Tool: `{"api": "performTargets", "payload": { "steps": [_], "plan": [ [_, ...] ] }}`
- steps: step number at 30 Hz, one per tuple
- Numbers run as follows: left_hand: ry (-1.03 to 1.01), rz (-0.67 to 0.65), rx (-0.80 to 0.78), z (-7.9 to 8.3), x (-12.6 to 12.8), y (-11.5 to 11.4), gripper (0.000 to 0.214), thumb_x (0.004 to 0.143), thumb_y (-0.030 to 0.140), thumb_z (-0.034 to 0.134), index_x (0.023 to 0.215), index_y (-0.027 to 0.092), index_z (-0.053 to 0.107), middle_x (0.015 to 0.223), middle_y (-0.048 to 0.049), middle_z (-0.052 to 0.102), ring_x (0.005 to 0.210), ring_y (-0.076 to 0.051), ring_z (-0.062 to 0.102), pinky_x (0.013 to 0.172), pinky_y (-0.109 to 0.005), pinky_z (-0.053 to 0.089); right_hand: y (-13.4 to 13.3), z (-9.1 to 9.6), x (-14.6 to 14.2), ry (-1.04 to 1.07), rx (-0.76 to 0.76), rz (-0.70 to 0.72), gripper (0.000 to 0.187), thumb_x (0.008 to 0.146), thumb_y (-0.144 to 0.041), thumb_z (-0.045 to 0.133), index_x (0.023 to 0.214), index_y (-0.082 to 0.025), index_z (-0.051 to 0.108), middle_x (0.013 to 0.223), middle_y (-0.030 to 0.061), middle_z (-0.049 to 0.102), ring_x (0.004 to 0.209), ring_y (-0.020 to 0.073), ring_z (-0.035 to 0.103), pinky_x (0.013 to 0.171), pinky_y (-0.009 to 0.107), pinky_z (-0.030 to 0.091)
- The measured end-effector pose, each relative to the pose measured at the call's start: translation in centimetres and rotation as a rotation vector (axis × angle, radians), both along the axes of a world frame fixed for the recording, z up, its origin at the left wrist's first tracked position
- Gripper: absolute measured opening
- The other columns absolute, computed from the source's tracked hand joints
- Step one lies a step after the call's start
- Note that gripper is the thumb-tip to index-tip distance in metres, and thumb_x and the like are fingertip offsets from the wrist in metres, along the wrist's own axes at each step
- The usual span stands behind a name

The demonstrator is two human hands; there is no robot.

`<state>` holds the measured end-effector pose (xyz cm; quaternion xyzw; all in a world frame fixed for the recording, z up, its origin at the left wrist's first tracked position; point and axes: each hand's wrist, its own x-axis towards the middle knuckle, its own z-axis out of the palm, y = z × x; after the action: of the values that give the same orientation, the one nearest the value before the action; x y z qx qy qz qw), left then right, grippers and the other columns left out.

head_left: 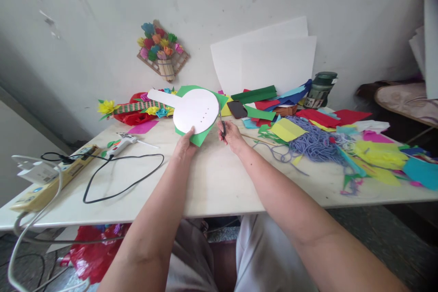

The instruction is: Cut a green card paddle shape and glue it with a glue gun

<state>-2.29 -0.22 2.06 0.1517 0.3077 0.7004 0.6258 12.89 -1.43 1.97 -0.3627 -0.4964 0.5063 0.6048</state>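
My left hand point(187, 143) grips the lower edge of a white paddle-shaped cutout point(193, 112) together with green paper point(199, 138) behind it. The cutout has a round body with a row of small dark dots and a straight handle pointing to the upper left. Green paper juts out around the round part. My right hand point(231, 136) is closed around the dark handles of a pair of scissors point(223, 129). The blades stand upright at the right edge of the round part; whether they are open is too small to tell.
A glue gun point(119, 143) with a looping black cord and a power strip point(58, 178) lie to the left. Behind is a flower decoration point(137, 108). To the right are a phone point(237, 109), coloured paper, purple yarn point(315, 141) and a dark green jar point(320, 90). White boards point(267, 61) lean against the wall.
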Motion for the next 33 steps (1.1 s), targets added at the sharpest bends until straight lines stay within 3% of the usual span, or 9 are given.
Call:
{"api": "performTargets", "payload": {
  "steps": [13,25,33],
  "plan": [
    [0.007,0.001,-0.017,0.0,0.1,0.1,0.033,0.072,0.0,0.058,0.101,0.015,0.061,0.082,-0.005,0.07,0.079,-0.018,0.066,0.078,-0.032,0.054,-0.2,0.5,-0.3,0.012,-0.01,-0.087,0.036,0.065,-0.047,0.065,0.078,-0.017,0.049,0.047,-0.0089,0.047,0.033,0.0037,0.041,0.031,0.015,0.027],
    [0.049,0.002,-0.042,0.2,0.0,0.0,0.035,0.072,0.001,0.059,0.103,0.017,0.061,0.088,-0.0058,0.07,0.084,-0.019,0.066,0.08,-0.034,0.053,1.2,-0.6,-0.2,-0.097,0.06,-0.182,0.032,0.064,-0.045,0.066,0.073,-0.018,0.053,0.045,-0.0083,0.045,0.031,0.0059,0.039,0.032,0.019,0.031],
    [0.045,-0.012,-0.04,0.1,-0.2,0.1,0.041,0.072,0.0,0.058,0.109,0.018,0.059,0.09,-0.0064,0.07,0.08,-0.018,0.066,0.077,-0.031,0.054,0.9,-0.4,0.0,-0.028,0.035,-0.134,0.034,0.062,-0.045,0.068,0.072,-0.016,0.053,0.043,-0.0084,0.046,0.03,0.005,0.038,0.031,0.018,0.031]
  ]
}}
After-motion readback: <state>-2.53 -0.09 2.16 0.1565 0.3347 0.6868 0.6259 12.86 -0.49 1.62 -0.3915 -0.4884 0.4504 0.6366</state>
